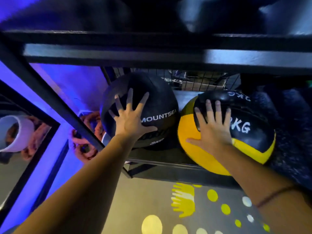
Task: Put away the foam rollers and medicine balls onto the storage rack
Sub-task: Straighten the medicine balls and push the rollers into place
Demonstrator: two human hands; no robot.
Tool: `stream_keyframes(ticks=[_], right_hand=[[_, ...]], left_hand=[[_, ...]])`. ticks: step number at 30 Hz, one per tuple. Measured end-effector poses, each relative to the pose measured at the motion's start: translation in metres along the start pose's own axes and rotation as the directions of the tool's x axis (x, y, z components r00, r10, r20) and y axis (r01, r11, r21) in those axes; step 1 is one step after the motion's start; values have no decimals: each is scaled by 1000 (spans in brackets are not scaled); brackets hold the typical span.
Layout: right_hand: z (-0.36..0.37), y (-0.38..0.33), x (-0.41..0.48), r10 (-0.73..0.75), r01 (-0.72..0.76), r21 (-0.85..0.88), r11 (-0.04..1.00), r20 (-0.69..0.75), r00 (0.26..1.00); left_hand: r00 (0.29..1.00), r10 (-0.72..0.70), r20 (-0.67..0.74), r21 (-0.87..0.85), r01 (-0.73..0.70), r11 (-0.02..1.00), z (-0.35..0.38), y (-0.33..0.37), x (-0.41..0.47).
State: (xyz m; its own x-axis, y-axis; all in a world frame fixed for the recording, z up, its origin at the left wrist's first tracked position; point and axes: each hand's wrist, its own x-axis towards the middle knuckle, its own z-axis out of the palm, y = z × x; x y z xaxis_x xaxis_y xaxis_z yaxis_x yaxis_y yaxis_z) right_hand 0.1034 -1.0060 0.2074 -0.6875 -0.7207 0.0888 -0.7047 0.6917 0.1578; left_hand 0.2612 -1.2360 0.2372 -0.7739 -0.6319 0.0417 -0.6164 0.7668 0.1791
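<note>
Both bare arms are stretching forward. The left arm (84, 183) is running from 7 o'clock toward 1 o'clock, the right arm (261, 179) from 4 o'clock toward 11 o'clock. The left hand (133, 120) is pressing palm-forward, its fingers (130, 98) straight and spread wide, thumb (148, 128) pointing to 3 o'clock. The right hand (213, 132), at its 3 o'clock and well apart, is pressing flat too, with straight fingers closer together and thumb jutting toward 9 o'clock.

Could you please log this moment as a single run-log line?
left hand open on black medicine ball | right hand open on yellow-black medicine ball | both balls on storage rack
</note>
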Motion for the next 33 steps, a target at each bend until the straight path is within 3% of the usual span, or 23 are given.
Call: stream_keyframes(ticks=[4, 14, 16, 17, 18, 19, 21, 22, 25, 27, 33], right_hand=[[-23, 16, 48, 9, -13, 18, 1000, 195, 981], [-29, -9, 58, 6, 2, -48, 999, 170, 985], [-44, -26, 60, -62, 53, 50, 997, 196, 979], [-53, -37, 62, -95, 40, 234, 971, 229, 969], [-58, -50, 66, -117, -30, 485, 874, 271, 956], [-61, -65, 70, -94, -167, 695, 700, 321, 942], [-54, -90, 78, 89, -421, 847, 325, 416, 905], [-37, -97, 85, 156, -465, 852, 238, 439, 885], [42, -97, 108, 97, -527, 836, 154, 518, 850], [52, -107, 108, 56, -585, 806, 86, 582, 811], [11, -130, 102, 167, -560, 829, 2, 551, 817]], left_hand=[[998, -61, -14, -41, 60, 997, -7, -32, -18], [996, 28, -86, 77, -21, 997, 18, -34, -57], [995, 44, -95, 68, -38, 997, 21, -38, -61], [994, 53, -99, 61, -47, 997, 21, -41, -62], [993, 65, -100, 57, -59, 997, 20, -45, -61], [992, 76, -100, 57, -71, 996, 19, -50, -60], [994, 63, -89, 29, -61, 998, 14, -59, -55], [997, 30, -74, -9, -31, 999, 12, -62, -54], [997, -37, -63, -132, 28, 991, 7, -65, -51], [996, -60, -71, -187, 45, 981, 8, -67, -49], [987, -144, -74, -219, 125, 968, 6, -63, -34]])
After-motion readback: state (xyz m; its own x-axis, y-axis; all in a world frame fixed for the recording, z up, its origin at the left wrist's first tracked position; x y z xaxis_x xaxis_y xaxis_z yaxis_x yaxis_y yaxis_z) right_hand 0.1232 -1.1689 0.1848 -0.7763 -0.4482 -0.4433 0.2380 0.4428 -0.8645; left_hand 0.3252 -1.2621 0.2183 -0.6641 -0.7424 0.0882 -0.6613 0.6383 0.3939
